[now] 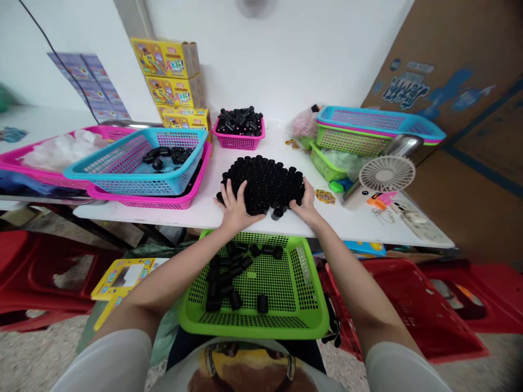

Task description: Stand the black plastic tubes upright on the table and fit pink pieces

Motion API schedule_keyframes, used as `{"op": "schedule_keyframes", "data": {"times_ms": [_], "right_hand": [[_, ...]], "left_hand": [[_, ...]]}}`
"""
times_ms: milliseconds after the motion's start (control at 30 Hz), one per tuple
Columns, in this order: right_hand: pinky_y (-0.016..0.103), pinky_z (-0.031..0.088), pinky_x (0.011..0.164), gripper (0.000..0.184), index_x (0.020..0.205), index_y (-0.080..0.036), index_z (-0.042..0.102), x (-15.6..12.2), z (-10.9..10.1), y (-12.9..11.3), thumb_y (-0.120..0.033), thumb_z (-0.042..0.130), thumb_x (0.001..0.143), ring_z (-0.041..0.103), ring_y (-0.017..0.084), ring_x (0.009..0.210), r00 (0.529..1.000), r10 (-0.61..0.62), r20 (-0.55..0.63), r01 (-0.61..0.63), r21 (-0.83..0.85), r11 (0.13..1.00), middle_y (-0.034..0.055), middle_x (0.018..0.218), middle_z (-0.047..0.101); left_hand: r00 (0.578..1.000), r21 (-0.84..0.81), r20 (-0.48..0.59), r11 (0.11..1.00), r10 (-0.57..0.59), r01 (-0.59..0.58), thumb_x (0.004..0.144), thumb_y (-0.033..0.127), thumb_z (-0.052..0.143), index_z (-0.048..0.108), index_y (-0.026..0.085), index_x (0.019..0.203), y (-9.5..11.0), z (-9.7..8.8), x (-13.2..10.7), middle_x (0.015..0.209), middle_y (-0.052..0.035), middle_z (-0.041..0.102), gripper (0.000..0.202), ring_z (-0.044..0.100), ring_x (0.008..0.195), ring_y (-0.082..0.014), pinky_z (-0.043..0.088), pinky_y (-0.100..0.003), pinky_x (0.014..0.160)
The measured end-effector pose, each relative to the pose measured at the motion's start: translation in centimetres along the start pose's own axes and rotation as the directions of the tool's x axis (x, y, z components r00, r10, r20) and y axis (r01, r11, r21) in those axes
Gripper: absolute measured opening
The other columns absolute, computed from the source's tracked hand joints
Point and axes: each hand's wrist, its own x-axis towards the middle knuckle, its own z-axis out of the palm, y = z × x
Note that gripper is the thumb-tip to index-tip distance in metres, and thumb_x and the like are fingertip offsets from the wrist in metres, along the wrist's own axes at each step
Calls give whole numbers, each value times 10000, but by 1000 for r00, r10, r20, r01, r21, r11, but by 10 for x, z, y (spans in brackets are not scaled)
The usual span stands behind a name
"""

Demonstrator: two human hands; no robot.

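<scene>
1. Grip, left hand (235, 206): fingers spread flat, pressed on the left edge of the black caps (265, 182), nothing pinched.
2. Caps stand packed in a cluster at frame centre on the white bench (359, 223).
3. Grip, right hand (304, 204): fingers spread, cupped against the cluster's right edge.
4. Left of frame: blue basket (122, 174) with a few caps, stacked on a pink basket (163, 202).
5. Upper centre: small pink basket (239, 142), heaped with caps.
6. Lower centre, below the bench edge: green basket (253, 329) with loose caps.
7. Right: white fan (387, 174).
</scene>
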Motion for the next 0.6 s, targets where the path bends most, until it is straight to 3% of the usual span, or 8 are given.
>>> {"op": "schedule_keyframes", "data": {"times_ms": [100,167,267,367,433,500,533,600], "right_hand": [[711,159,1289,1211,1689,-241,101,-8,1,-2,-970,436,782,94,449,1644,998,-23,-61,22,-16,1000,222,1752,138],[719,168,1282,1264,1690,-235,131,-15,2,-7,-994,480,740,92,469,1642,994,-83,-72,78,-60,995,224,1753,129],[755,140,1267,1233,1662,-279,292,-26,4,-20,-961,618,687,43,512,1643,976,-216,26,217,-185,958,187,1763,140],[784,104,1250,981,1604,-351,433,-33,7,-32,-836,662,782,43,520,1643,958,-272,91,287,-293,912,135,1769,178],[795,114,1236,883,1590,-360,461,-34,7,-34,-763,664,831,69,528,1634,962,-267,58,271,-319,908,135,1767,182],[808,129,1221,885,1582,-351,470,-34,8,-33,-744,688,819,90,549,1620,961,-276,27,270,-311,911,149,1760,182],[814,133,1215,902,1580,-349,469,-34,8,-32,-747,702,805,99,558,1614,957,-289,24,283,-302,911,154,1757,184],[816,141,1210,898,1580,-358,456,-34,8,-31,-744,701,808,114,559,1609,948,-317,14,308,-285,908,152,1750,192]], "left_hand": [[1000,34,2,999,-5,4,536,535,1031,300,260,1698,-2,-2,8,1811,-262,20,1400,-86,1657,-550,-20,-866,1221],[1000,47,1,999,4,-4,504,534,1048,296,255,1701,-2,-2,10,1808,-270,17,1441,-78,1658,-549,-20,-868,1219],[999,51,-15,998,33,-32,443,580,1057,323,227,1689,-1,-2,4,1799,-294,47,1489,-68,1647,-578,-24,-878,1211],[987,81,-43,986,152,-148,509,686,996,518,236,1557,3,-16,-9,1779,-267,194,1236,4,1656,-565,-66,-831,1248],[969,141,-52,962,242,-232,616,715,931,655,309,1367,10,-42,-11,1729,-171,363,897,91,1670,-509,-108,-764,1292],[953,209,-124,946,275,-246,690,701,892,687,371,1228,18,-86,2,1649,-58,485,663,160,1674,-451,-137,-712,1321],[937,235,-222,947,271,-218,701,696,889,675,375,1223,21,-114,16,1635,-27,491,649,172,1673,-434,-136,-693,1334],[846,256,-465,955,259,-152,861,597,811,585,321,1384,21,-174,54,1709,-34,382,632,192,1676,-366,-27,-611,1378]]}}
